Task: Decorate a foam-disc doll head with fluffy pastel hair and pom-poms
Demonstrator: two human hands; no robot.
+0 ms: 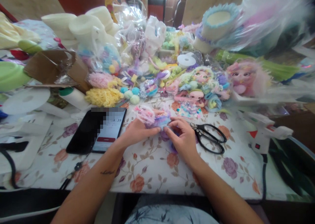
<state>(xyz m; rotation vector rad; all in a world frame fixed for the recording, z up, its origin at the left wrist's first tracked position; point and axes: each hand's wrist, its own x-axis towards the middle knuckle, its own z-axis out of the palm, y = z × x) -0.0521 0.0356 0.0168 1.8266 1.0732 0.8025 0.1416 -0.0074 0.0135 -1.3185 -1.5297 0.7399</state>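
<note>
— Hands, status?
— My left hand (134, 132) and right hand (183, 139) both pinch a small pastel doll (155, 117), fingers closed on it, just above the table (157, 171), midway along its near edge.
— Surroundings?
— Black scissors (209, 138) touching my right hand's side; phone (97, 130) left; glue gun (264, 132) toward the right edge.

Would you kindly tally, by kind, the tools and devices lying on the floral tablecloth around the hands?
Phones: 1, the black phone beside the left hand.
Scissors: 1, black scissors beside the right hand.
Glue guns: 1, white glue gun.
Total: 3
</note>
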